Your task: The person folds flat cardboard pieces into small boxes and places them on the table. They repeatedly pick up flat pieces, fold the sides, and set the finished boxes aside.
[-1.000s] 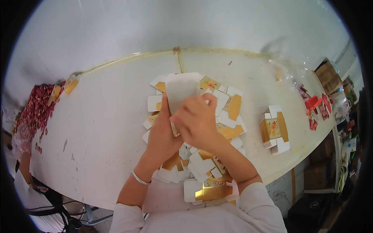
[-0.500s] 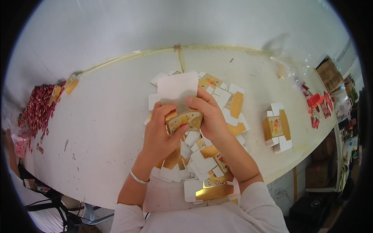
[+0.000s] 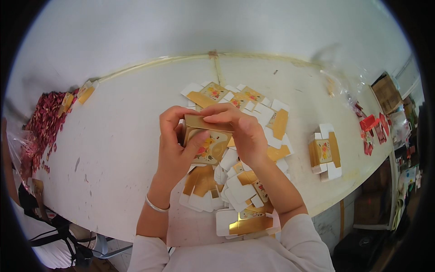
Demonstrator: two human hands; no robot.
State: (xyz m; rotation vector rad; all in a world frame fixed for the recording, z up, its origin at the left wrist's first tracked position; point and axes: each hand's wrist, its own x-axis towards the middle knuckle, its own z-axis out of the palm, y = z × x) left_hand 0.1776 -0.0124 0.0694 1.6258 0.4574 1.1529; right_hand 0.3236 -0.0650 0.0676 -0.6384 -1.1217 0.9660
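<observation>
A small gold carton [image 3: 216, 148] with a printed flower pattern is held up over the middle of the table, its top panel folded down. My left hand [image 3: 170, 144] wraps round its left side, thumb across the printed front. Against the top and right side, my right hand [image 3: 248, 135] presses with its fingers. Beneath and around both hands lies a loose heap of flat, unfolded cartons [image 3: 202, 182], gold outside and white on the flaps. The carton's back and underside are hidden.
A neat stack of flat cartons [image 3: 324, 151] stands to the right. Far left, dark red small packets [image 3: 45, 119] form a pile, with gold boxes [image 3: 85, 94] beside it. Clear plastic bags and red wrappers [image 3: 369, 122] lie at the right edge. Another person [image 3: 50, 245] sits at lower left.
The carton's white flap, upright before, is now folded down and a gold top panel shows. My right hand has moved over the top. The printed front has turned more toward view.
</observation>
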